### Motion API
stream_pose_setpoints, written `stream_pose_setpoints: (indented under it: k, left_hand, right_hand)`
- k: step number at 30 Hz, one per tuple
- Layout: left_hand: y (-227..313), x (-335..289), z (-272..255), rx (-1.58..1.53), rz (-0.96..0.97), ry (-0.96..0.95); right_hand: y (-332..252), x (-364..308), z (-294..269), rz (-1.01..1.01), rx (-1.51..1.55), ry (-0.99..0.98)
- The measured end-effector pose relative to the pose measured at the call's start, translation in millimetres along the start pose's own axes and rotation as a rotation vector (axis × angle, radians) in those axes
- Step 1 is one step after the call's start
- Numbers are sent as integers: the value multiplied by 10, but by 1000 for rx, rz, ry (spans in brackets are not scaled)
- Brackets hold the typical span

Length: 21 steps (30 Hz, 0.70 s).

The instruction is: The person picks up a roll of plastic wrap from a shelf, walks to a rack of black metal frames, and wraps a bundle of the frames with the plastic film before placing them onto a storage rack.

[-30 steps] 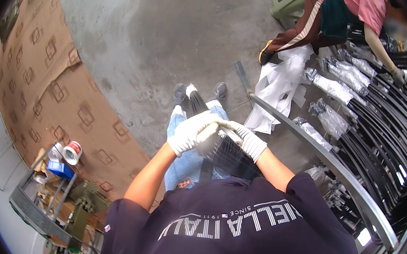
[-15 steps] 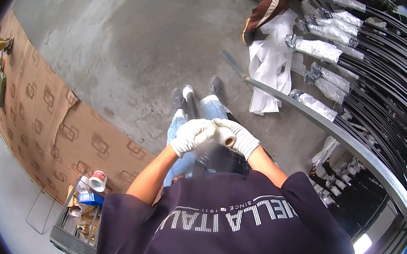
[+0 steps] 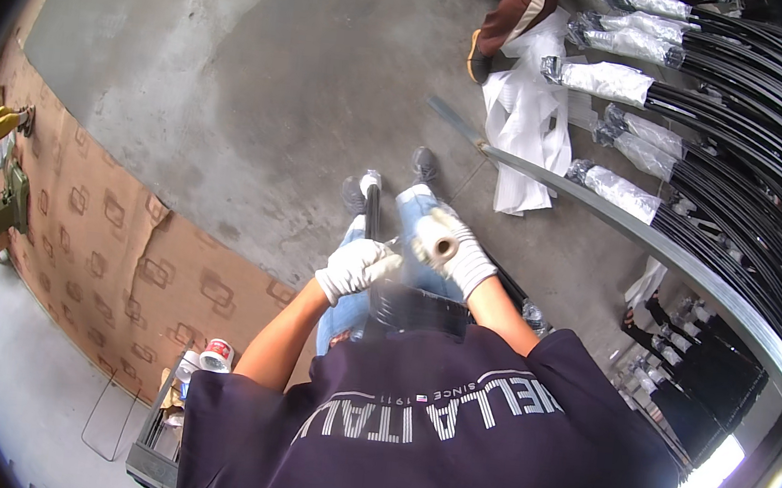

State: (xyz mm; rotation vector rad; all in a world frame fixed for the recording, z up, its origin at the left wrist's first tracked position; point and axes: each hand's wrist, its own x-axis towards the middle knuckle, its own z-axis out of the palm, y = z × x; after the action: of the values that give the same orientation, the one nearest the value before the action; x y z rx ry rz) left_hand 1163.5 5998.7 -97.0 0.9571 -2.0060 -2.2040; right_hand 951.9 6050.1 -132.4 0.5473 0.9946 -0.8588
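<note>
My right hand (image 3: 467, 260), in a white knitted glove, grips a small roll of clear wrapping film (image 3: 439, 241) whose hollow core end faces up toward me. To its left, my gloved left hand (image 3: 355, 269) is closed around a bundle of black rods (image 3: 373, 212) that stands between my legs. White wrap covers the bundle's far tip (image 3: 371, 179), near my shoes. Closer to my body, shiny film covers a dark section (image 3: 417, 309) of it. The left fingers hide part of the rods, and the right hand is slightly smeared by motion.
A grey metal rail (image 3: 640, 230) crosses on the right, beside many black rod bundles (image 3: 738, 114) with wrapped ends. White sheeting (image 3: 525, 144) lies near another person's leg (image 3: 518, 14). Patterned brown board (image 3: 155, 267) covers the left side. A cart (image 3: 155, 453) with tubs stands lower left.
My hands have moved apart. The right hand has lifted the film roll away from the left, and its core end now shows more. The whole view has shifted slightly.
</note>
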Motion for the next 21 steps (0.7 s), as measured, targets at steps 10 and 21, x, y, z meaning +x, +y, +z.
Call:
stream_pose_setpoints:
  k: [10, 21]
  left_hand:
    - [-69, 367, -167, 18, -327, -237]
    - [692, 587, -57, 360, -104, -667]
  right_hand:
    - [-415, -967, -14, -107, 44, -401]
    - [-255, -1885, -318, -558, -376, -192]
